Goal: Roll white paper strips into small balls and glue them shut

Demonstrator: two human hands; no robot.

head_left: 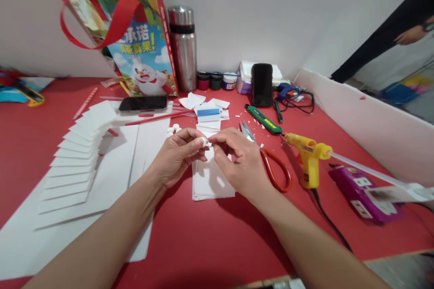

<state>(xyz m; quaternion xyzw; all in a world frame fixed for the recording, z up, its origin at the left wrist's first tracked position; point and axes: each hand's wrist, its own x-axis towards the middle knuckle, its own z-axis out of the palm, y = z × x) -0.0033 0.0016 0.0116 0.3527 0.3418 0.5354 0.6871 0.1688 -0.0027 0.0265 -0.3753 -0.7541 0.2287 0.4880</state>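
Between the fingertips of my left hand (pixel 183 151) is a small white piece (pixel 205 142), perhaps clay or foam; its exact kind is too small to tell. My right hand (pixel 237 156) pinches at the same piece from the other side, fingers closed. Under both hands lies a stack of white paper sheets (pixel 213 185). Just behind my left hand sit a few white lumps (pixel 174 129). Scissors with red handles (pixel 276 169) lie beside my right hand, partly hidden by it. To the left, a curved stair of white card (pixel 73 162) stands on a white board (pixel 27 248).
A yellow glue gun (pixel 309 158), a purple box (pixel 362 194) and a green cutter (pixel 262 118) lie on the right. Behind stand a gift bag (pixel 145 54), a steel flask (pixel 183 49), paint pots (pixel 216 81) and a black phone (pixel 261 85). Another person's hand (pixel 412 35) shows far right.
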